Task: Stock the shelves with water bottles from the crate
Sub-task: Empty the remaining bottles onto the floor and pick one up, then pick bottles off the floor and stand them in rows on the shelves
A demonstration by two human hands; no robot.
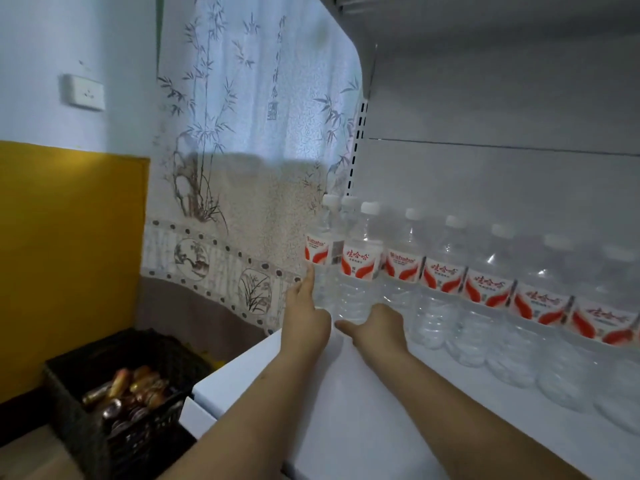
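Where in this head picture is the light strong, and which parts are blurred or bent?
Head view: strong backlight through the curtain; shelf edge bowed by the wide lens; bottles soften toward the right; crate dim and blurred.

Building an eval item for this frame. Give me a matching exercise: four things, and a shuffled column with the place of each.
Things:
1. left hand
2. right hand
3. black crate
4. wall socket

Places:
A. on the floor, lower left, beside the shelf
B. high on the white wall, upper left
C. against the leftmost water bottle, index finger up along its side
D. low by the base of the second water bottle, on the white shelf

Pairs: 1-C, 2-D, 3-A, 4-B
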